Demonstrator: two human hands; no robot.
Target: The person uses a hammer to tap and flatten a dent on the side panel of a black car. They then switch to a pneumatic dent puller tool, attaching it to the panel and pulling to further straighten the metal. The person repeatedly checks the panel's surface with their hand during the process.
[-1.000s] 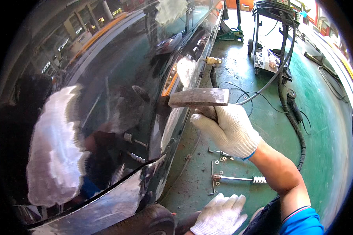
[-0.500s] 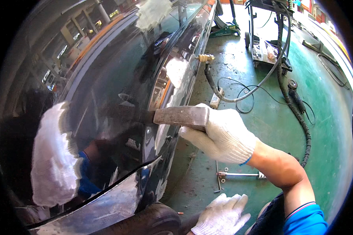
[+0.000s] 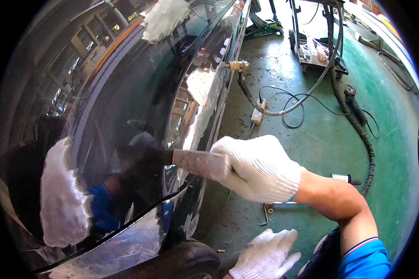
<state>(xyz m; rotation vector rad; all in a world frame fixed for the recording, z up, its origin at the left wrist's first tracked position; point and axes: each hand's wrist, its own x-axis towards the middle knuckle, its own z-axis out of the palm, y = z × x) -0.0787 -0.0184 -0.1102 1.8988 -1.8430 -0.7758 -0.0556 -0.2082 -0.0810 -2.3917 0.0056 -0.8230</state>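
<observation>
My right hand [image 3: 260, 167], in a white knit glove, is closed around a flat, blocky grey-brown bar tool [image 3: 201, 163]. The tool's far end meets or nearly meets the dark glossy car body panel [image 3: 121, 107] at my left; its reflection makes the contact hard to tell. Bare silvery patches mark the panel, one large patch [image 3: 65, 200] at lower left and another [image 3: 165, 18] at the top. Below, my left hand [image 3: 267, 255], also gloved, has its fingers spread and holds nothing. It is beside the black tire [image 3: 177, 262].
A brass-coloured clamp [image 3: 238, 66] with a thick cable grips the panel's edge. On the green floor lie a white power strip [image 3: 258, 111], a black-handled tool [image 3: 354, 104] and a metal rod [image 3: 286, 203] partly behind my right arm. A wheeled cart [image 3: 321, 65] stands farther off.
My right hand and the bar tool have moved lower in the view, nearer to me, along the panel. The view has shifted slightly. My left hand stays spread near the tire.
</observation>
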